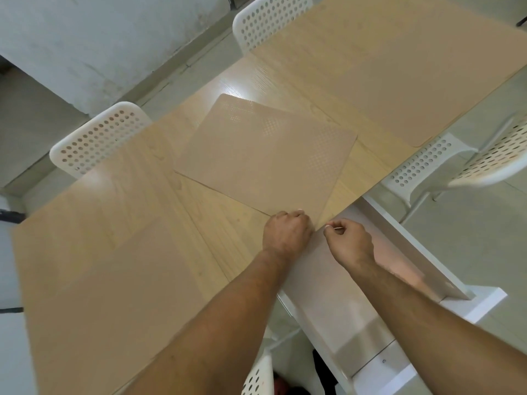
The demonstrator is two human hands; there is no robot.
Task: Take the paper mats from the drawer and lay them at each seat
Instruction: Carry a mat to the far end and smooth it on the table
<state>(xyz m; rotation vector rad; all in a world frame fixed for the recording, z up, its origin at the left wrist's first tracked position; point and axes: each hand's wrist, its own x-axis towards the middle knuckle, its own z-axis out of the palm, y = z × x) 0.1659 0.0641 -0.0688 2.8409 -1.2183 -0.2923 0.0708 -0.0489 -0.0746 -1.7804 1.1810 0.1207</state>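
Left hand [286,230] with fingers curled, gripping the near corner of a tan paper mat [265,158]; mat lying flat and askew on the wooden table [199,223], stretching away from the knuckles toward the far side. Right hand [350,240] just beside the left, thumb and forefinger pinched narrow on a thin pale strip [336,228]; whether the strip belongs to the same mat, impossible to tell. Below and behind the right wrist, an open white drawer [422,249] pulled out from the table edge, with a flat tan sheet [328,295] lying inside. Larger mats already spread on the table: one far beyond the right hand [399,67], one to the near left of the left forearm [99,280]. White perforated chairs around the table: two beyond the left hand [99,138] [271,21], one out past the right hand [484,158].
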